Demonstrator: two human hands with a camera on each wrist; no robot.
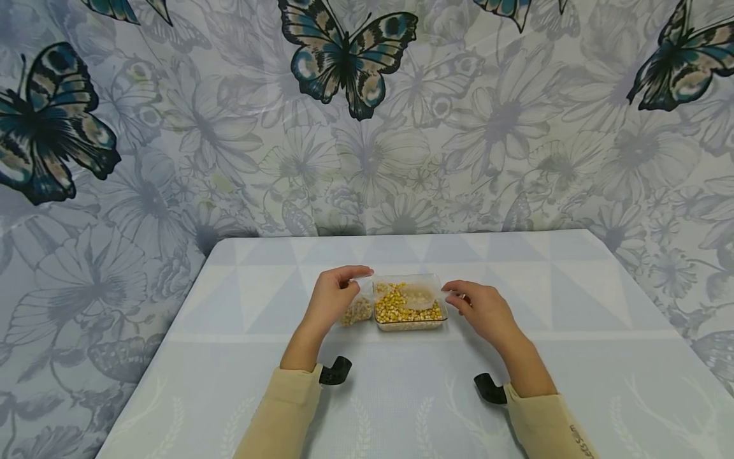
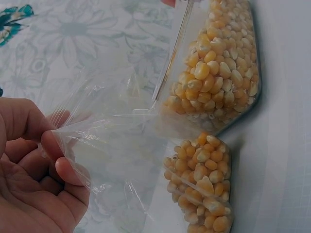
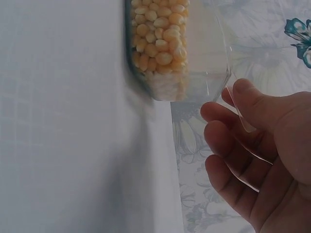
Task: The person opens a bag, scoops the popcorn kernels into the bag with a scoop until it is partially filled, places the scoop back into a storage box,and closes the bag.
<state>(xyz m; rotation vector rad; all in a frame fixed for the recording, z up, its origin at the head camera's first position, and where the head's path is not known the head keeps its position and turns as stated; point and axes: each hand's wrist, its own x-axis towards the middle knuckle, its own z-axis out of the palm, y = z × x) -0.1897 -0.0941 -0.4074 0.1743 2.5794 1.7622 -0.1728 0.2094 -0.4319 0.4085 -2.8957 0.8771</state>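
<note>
A clear rectangular container [image 1: 424,279] of yellow corn kernels [image 1: 390,307] stands on the table. Just left of it is a clear plastic bag [image 2: 112,141] with kernels gathered in its bottom. My left hand [image 1: 338,290] pinches the bag's upper edge between thumb and fingers. Inside the container, a translucent oval scoop [image 1: 418,297] lies over the kernels at the right. At the container's right rim, my right hand [image 1: 482,309] pinches the scoop's thin clear handle [image 3: 240,109] between thumb and forefinger, its other fingers loosely bent.
The pale patterned table [image 1: 401,395] extends around the container, its far edge meeting a wall covered with flowers and butterflies [image 1: 346,54]. Black straps [image 1: 335,371] show at both wrists, beside beige sleeves [image 1: 281,414].
</note>
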